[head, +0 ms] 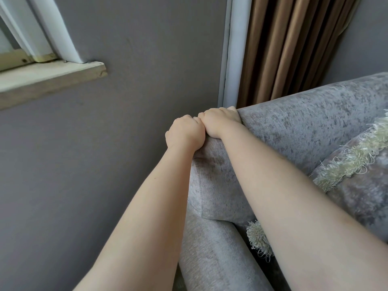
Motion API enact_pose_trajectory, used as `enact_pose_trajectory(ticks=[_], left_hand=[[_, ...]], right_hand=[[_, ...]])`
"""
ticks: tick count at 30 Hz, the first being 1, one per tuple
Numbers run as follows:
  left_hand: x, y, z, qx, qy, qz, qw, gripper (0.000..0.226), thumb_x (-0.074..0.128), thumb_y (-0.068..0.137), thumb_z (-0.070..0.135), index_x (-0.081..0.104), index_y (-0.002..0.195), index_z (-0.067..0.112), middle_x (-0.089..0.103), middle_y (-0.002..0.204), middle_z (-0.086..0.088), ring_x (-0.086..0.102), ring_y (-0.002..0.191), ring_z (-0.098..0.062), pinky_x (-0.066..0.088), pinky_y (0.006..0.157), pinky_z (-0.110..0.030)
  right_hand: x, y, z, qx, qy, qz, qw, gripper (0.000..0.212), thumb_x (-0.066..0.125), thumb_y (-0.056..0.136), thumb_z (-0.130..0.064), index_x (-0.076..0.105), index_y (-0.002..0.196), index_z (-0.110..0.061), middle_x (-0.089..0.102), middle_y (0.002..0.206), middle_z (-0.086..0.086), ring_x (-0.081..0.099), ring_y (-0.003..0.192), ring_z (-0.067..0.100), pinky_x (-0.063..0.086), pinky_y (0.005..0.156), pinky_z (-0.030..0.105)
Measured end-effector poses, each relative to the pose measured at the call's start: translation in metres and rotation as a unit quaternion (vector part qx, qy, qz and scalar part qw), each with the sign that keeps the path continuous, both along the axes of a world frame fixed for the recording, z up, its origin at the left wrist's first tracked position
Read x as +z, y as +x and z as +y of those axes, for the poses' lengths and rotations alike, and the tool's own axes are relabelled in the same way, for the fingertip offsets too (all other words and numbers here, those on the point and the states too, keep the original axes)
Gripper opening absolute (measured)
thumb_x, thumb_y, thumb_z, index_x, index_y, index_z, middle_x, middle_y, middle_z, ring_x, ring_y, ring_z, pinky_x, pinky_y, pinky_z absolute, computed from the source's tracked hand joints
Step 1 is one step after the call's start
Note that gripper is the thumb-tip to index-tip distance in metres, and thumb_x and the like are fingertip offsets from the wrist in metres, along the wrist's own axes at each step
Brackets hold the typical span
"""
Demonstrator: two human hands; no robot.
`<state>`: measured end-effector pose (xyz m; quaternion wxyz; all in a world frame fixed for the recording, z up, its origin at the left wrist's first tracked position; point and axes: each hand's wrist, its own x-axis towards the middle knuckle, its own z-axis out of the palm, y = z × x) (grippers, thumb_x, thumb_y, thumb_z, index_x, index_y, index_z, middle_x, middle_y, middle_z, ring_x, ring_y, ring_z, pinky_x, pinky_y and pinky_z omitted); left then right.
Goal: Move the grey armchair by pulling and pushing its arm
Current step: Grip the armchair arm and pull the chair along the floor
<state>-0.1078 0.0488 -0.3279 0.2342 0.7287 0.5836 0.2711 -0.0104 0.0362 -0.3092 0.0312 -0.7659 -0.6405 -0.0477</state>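
The grey armchair [298, 124] fills the lower right, covered in mottled velvet-like fabric. Its arm [212, 253] runs from the bottom centre up to the back corner. My left hand [184, 131] grips the top of that corner, fingers curled over its far side. My right hand [220, 120] grips the same corner just to the right, touching the left hand. Both forearms stretch out over the arm. The fingertips of both hands are hidden behind the fabric.
A grey wall [126, 101] stands close on the armchair's left. A wooden window sill [52, 80] juts out at upper left. Brown curtains [294, 45] hang behind the chair's back. A grey cushion with pale fringe [348, 162] lies on the seat.
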Motion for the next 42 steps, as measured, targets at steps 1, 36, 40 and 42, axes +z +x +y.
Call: enact_pose_trajectory(ticks=[1,36,40,42], left_hand=[[0.0,-0.003,0.001,0.003,-0.001,0.0,1.0,0.028,0.028,0.093,0.028,0.046,0.08,0.013,0.051,0.088,-0.005,0.049,0.084,-0.028,0.042,0.084,-0.038],[-0.031,-0.046,0.045,0.001,-0.028,0.054,0.998,0.032,0.026,0.096,0.031,0.047,0.08,0.012,0.054,0.092,-0.008,0.052,0.085,-0.031,0.043,0.085,-0.044],[-0.032,-0.047,0.042,-0.003,-0.026,0.052,0.998,0.033,0.025,0.096,0.032,0.048,0.083,0.012,0.056,0.095,-0.009,0.052,0.087,-0.032,0.043,0.085,-0.043],[-0.032,-0.048,0.041,-0.001,-0.027,0.053,0.998,0.034,0.025,0.096,0.033,0.048,0.084,0.012,0.056,0.097,-0.01,0.053,0.089,-0.032,0.042,0.085,-0.042]], right_hand=[[-0.001,-0.003,0.001,0.001,-0.001,0.001,1.0,0.036,0.022,0.099,-0.025,0.057,0.11,-0.026,0.058,0.122,-0.001,0.049,0.116,0.024,0.026,0.09,0.037],[-0.024,-0.047,0.047,-0.022,-0.037,0.037,0.998,0.041,0.024,0.098,-0.031,0.063,0.106,-0.023,0.062,0.111,-0.002,0.048,0.108,0.02,0.028,0.088,0.035],[-0.025,-0.046,0.046,-0.028,-0.045,0.052,0.997,0.041,0.023,0.099,-0.031,0.062,0.109,-0.024,0.06,0.115,-0.003,0.047,0.112,0.019,0.027,0.09,0.033],[-0.025,-0.047,0.046,-0.026,-0.05,0.054,0.997,0.041,0.023,0.099,-0.031,0.062,0.11,-0.025,0.06,0.116,-0.003,0.047,0.113,0.019,0.027,0.09,0.033]])
